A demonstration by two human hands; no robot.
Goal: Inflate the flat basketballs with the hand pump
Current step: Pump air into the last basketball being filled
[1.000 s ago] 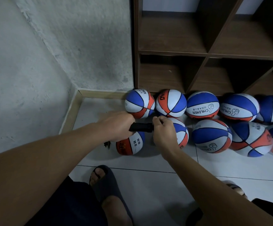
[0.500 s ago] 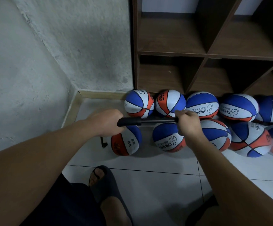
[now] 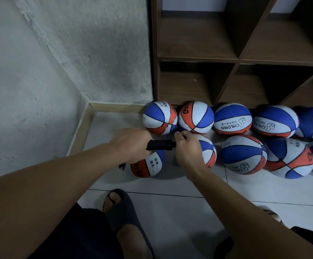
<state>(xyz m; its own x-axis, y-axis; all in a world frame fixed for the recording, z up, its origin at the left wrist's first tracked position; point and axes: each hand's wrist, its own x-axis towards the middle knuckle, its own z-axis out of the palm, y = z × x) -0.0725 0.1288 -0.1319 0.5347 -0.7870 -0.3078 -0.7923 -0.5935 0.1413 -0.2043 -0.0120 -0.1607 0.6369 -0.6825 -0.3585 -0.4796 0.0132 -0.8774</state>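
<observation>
- Nearest: the person's left foot in a dark slipper (image 3: pixel 123 212) on the tiled floor (image 3: pixel 170 212), both forearms reaching out over it.
- Left hand (image 3: pixel 131 144) is wrapped round the left end of the black hand pump (image 3: pixel 160 145), which is held level above the floor.
- Right hand (image 3: pixel 186 148) grips the pump's other end, fingers curled tight; handle looks pushed fully in, no rod showing between the hands.
- Step, as I read it: mid-pumping, bottom of a compression stroke. Next move calls for drawing the handle back out while the left hand keeps the barrel steady.
- Ball being filled: orange-white basketball (image 3: pixel 148 164) directly under the left hand, with a black hose piece (image 3: pixel 122 166) just left of it. Needle seating hidden, can't tell.
- Beyond: more basketballs (image 3: pixel 242 155) in two rows, touching one another, back row against the shelf base.
- Farthest: brown cubby shelf (image 3: pixel 245 58); visible compartments hold nothing, all balls are on the floor.
</observation>
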